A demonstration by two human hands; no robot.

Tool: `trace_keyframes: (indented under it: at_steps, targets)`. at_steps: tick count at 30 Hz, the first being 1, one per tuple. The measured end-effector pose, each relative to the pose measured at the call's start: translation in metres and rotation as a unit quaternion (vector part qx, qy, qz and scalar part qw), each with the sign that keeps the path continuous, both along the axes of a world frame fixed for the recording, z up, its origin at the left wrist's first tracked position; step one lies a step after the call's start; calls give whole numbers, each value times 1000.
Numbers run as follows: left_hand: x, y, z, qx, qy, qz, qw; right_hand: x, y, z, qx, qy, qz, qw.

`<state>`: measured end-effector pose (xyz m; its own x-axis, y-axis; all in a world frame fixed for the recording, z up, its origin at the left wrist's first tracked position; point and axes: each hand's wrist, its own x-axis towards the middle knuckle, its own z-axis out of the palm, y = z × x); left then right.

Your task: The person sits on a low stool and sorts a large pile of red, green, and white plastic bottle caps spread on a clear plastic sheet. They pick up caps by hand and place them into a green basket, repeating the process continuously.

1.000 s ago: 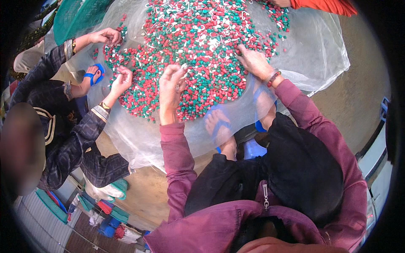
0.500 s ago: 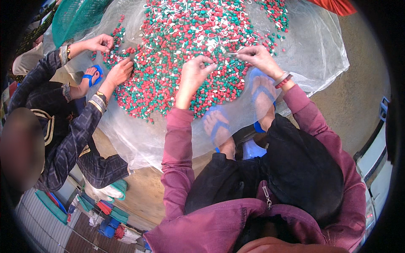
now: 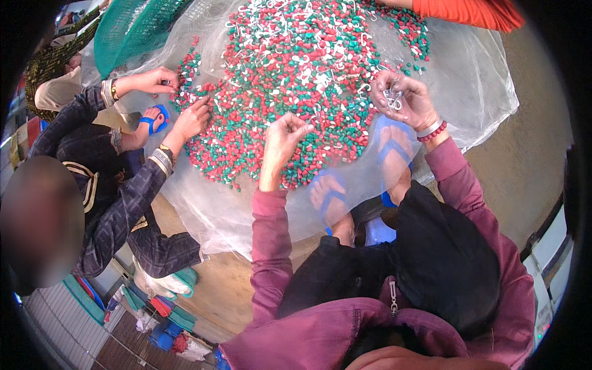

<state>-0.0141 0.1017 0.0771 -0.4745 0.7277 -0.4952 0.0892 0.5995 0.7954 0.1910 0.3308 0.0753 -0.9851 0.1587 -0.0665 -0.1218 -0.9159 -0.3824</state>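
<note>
Small red, green and white plastic pieces lie in a wide heap on a sheer white net sheet. White hooks are strewn over the heap's far part. Above its near edge is my left hand, thumb and fingers pressed together; whatever is between them is hidden. My right hand, at the heap's right side, is turned palm up with curled fingers. A small bunch of white hooks rests in its palm.
On the left, a co-worker's two hands reach to the heap's edge. An orange sleeve enters at the far right. Behind the left co-worker's hands stands a green mesh basket. The sheet's near edge drapes over my sandalled feet.
My right hand has turned from a pinch on a thin white piece to palm up, showing hooks inside. My left fingers have closed together. The orange sleeve reaches farther in.
</note>
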Motion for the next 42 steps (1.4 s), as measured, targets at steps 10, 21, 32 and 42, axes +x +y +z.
trace_keyframes:
  at_steps: [10,21,32,42]
  targets:
    - [-5,-18,12,364,-525,173,749,-22,-27,-10,174,-217,99,955]
    - [-34,11,10,261,-467,233,812,-69,-72,-72,840,-164,87,510]
    - [10,56,-40,-51,378,-307,872,-10,8,-42,702,-400,-99,581]
    - [-7,21,-27,9,309,-98,946,-6,-11,-82,812,-288,62,505]
